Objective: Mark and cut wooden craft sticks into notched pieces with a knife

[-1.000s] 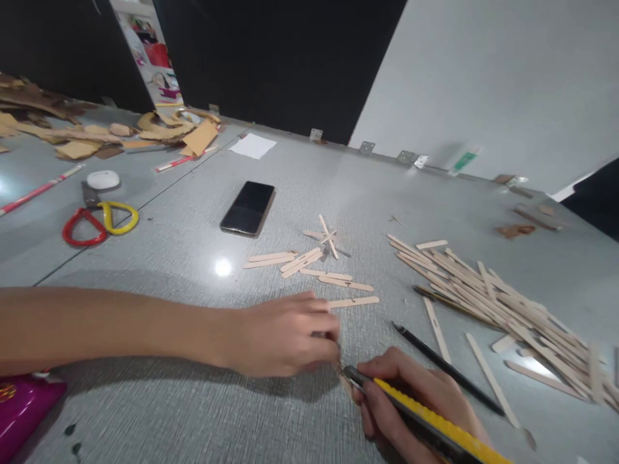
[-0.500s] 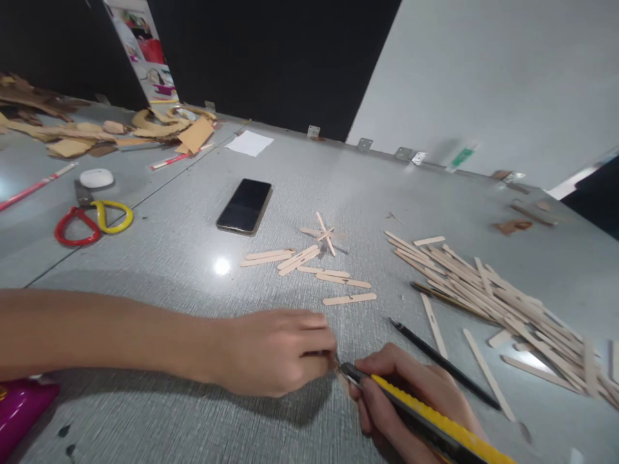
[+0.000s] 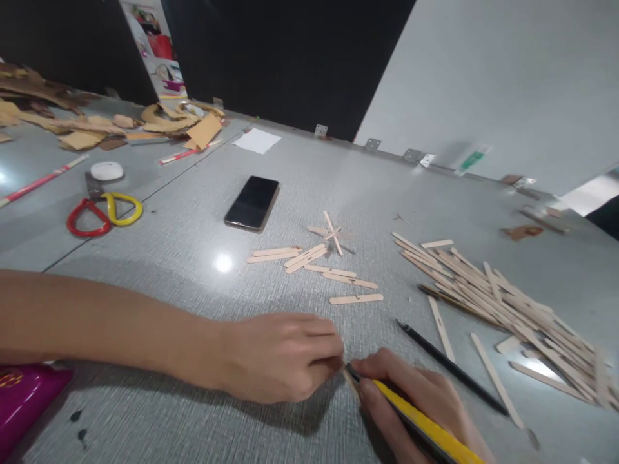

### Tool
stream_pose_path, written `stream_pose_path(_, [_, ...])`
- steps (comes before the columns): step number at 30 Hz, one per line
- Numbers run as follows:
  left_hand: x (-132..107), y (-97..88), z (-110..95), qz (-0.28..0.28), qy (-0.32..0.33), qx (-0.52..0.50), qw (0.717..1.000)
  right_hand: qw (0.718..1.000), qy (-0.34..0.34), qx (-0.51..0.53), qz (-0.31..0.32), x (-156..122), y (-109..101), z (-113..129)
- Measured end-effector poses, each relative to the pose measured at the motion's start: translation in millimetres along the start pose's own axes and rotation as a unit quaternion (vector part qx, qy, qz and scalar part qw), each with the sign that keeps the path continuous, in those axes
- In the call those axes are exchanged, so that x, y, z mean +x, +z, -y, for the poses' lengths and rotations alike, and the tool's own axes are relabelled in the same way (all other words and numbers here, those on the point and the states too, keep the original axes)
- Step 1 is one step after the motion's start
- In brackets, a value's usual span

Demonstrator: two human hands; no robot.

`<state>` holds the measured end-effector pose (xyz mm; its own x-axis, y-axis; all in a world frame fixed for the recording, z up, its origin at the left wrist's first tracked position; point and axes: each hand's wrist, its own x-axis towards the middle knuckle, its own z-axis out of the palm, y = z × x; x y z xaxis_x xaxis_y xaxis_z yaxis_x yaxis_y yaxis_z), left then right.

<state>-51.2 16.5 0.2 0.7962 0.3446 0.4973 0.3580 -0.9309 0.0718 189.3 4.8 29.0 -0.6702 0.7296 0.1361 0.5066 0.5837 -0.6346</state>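
Observation:
My right hand [image 3: 438,393] is closed around a yellow and black utility knife [image 3: 418,415], its tip pointing left. My left hand [image 3: 290,357] is closed, fingertips pinched on a wooden craft stick [image 3: 352,381] that shows only partly between the two hands. The knife tip meets the stick right beside my left fingertips; the blade itself is mostly hidden. Just beyond my hands lie several short craft sticks with dark marks or notches, the nearest a single notched stick [image 3: 356,299]. Behind them stands a small star-like piece of crossed sticks [image 3: 333,233].
To the right are a heap of craft sticks [image 3: 488,293] and a black pencil-like tool [image 3: 454,367]. A phone [image 3: 252,202], scissors [image 3: 106,216] and a white case [image 3: 107,171] lie farther back. A purple packet [image 3: 31,403] sits at left, with cardboard scraps [image 3: 91,129] behind.
The view has shifted slightly, so the table things appear a little to the right. Both hands stay together at the stick, and the knife tip has moved slightly against it.

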Motion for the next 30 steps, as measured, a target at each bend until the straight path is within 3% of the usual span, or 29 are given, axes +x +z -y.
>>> stream_pose_path(3, [-0.2,1.8,-0.8,-0.004,0.006,0.013,1.0,0.999,-0.021,-0.025,0.002,1.6,3.1,-0.6])
stream_pose_path(10, [3.4,4.4,-3.2,-0.034,0.015,0.039,0.999,0.999,0.025,-0.041,-0.017,1.8,7.3,2.3])
stream_pose_path(17, [3.4,3.0,-3.4,0.003,0.015,0.033,0.999,0.999,0.001,-0.039,0.03,3.5,1.2,2.6])
stream_pose_path(21, [2.5,1.5,-5.1,0.031,0.017,0.038,0.999,0.998,0.022,-0.036,0.046,1.9,0.4,0.0])
stream_pose_path(30, [5.0,-8.3,-5.4,0.077,0.021,0.057,0.995,0.997,-0.023,-0.075,-0.001,1.4,-0.1,0.7])
